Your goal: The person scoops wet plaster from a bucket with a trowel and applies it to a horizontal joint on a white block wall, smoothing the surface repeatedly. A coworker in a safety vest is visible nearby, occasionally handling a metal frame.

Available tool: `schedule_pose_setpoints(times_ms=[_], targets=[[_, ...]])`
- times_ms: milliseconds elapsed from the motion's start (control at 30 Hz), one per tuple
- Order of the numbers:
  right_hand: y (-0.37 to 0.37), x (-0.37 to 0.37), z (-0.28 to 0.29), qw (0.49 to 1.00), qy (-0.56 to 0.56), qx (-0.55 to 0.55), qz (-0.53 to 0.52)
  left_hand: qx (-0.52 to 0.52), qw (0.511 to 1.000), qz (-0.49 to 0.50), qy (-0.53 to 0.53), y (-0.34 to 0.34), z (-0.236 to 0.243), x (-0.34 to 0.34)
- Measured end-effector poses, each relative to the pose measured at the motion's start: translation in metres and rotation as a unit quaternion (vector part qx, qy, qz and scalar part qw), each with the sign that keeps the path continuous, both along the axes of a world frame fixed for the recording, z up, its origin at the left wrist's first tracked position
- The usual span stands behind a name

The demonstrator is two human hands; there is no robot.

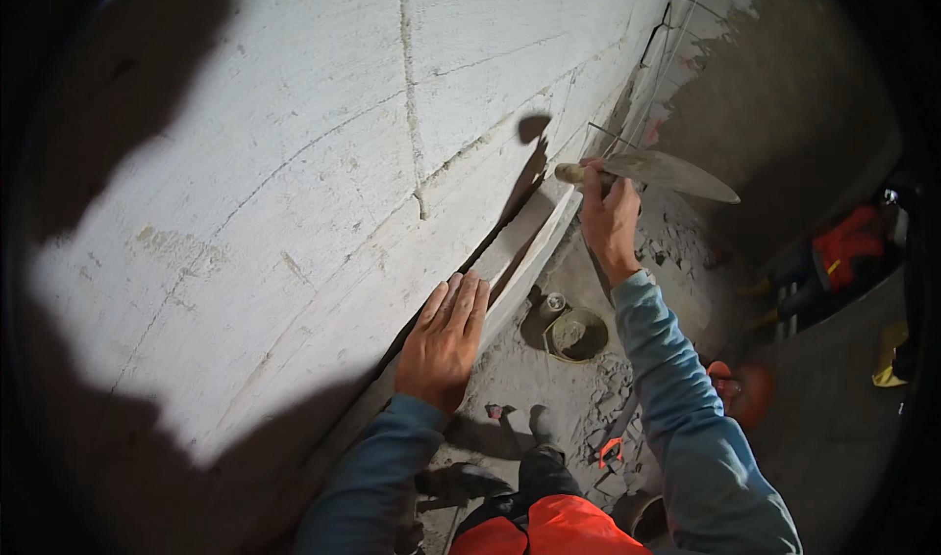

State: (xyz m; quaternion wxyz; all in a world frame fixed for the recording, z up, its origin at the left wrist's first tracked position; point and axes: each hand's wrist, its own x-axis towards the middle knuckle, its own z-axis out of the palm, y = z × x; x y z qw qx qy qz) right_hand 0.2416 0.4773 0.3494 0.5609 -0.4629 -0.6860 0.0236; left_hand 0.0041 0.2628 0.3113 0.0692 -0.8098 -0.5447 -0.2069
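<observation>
Left hand [441, 354]: fingers [459, 307] pressed together, laid on pale strip [510, 235]
Right hand [610, 217]: fingers gripping trowel [676, 172], tip toward three o'clock

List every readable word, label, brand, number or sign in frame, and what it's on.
None readable.
White wall: scored lines and cracks, no lettering visible.
Trowel in the right hand: no marking visible.
Bucket: too dim to tell.
Co-worker's orange vest: too small and blurred to tell.
</observation>
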Motion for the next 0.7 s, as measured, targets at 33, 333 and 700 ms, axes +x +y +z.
schedule_pose_setpoints(times_ms=[33,333,700], targets=[[0.000,-0.002,0.000,0.999,0.035,0.009,0.026,0.012,1.000,0.005,0.005,0.002,0.000,0.000],[0.009,0.003,-0.002,0.994,0.073,0.037,0.066,0.016,1.000,0.007,0.012,0.002,0.002,0.001],[0.005,0.009,0.005,0.998,-0.022,-0.009,0.057,0.033,0.999,0.005,0.007,0.001,0.003,0.002]])
